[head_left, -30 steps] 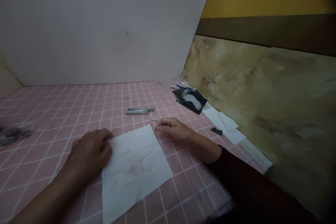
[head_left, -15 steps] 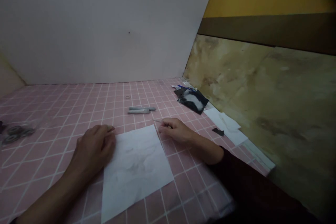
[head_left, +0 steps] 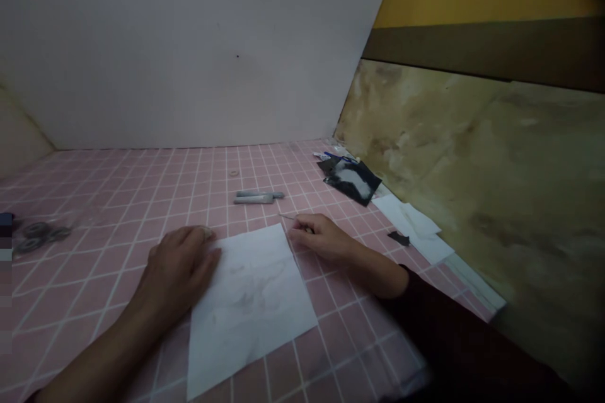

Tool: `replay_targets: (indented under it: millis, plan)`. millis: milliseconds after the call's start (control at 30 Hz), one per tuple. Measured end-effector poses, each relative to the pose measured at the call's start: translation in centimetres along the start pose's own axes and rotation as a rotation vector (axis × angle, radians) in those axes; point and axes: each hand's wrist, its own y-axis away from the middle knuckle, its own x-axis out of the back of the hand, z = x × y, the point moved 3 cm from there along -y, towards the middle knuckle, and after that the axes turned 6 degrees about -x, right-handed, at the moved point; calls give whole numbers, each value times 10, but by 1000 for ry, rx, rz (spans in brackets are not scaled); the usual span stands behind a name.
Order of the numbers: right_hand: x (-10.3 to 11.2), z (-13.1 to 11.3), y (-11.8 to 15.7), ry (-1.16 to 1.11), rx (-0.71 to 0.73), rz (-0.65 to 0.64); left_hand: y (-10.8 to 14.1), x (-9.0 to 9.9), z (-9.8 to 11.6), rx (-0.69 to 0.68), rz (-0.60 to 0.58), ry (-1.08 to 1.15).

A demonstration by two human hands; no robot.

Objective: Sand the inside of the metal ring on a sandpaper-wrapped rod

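Note:
A white sheet of paper point(head_left: 253, 302) with faint grey smudged marks lies in front of me on the pink checked cloth. My left hand point(head_left: 182, 267) rests at the sheet's upper left edge, thumb apart from the fingers; a pale spot shows at the fingertips, too blurred to name. Beside the upper right corner, my right hand point(head_left: 324, 236) is closed around a thin pointed tool point(head_left: 287, 217), whose slender tip sticks out to the left. Most of that tool is hidden in the fingers. Beyond the paper lie two grey paper-like sticks point(head_left: 255, 199), side by side.
A small pale ring point(head_left: 234, 173) lies farther back. At right are a black-and-white sheet or packet point(head_left: 352, 179), folded white papers point(head_left: 413, 227) and a black scrap point(head_left: 398, 238) along the wall. Dark round items point(head_left: 38, 236) lie at far left.
The view has shifted slightly, so everything appears a little farther right. My left thumb has spread away from the fingers over the paper's edge. My right hand still holds the thin tool.

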Motion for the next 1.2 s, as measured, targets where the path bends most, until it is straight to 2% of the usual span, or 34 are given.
replay_targets:
  millis: [367, 567, 667, 800, 1033, 1133, 1200]
  plan:
    - [5, -1, -1, 26, 36, 70, 2, 1, 1, -53, 59, 1]
    - [15, 0, -4, 110, 47, 166, 3, 0, 3, -58, 86, 19]
    - [26, -2, -15, 199, 55, 223, 2, 0, 6, -67, 89, 26]
    - [32, -6, -43, 323, 70, 253, 2, 3, 7, -74, 98, 24]
    - [22, -2, -98, 384, -4, 134, 4, 6, 5, -82, 105, 78]
    - [25, -5, -105, 330, -32, 91, 5, 10, 6, -38, 139, 234]
    - [29, -13, -99, 257, -37, 58, 5, 14, 7, -5, 166, 353]
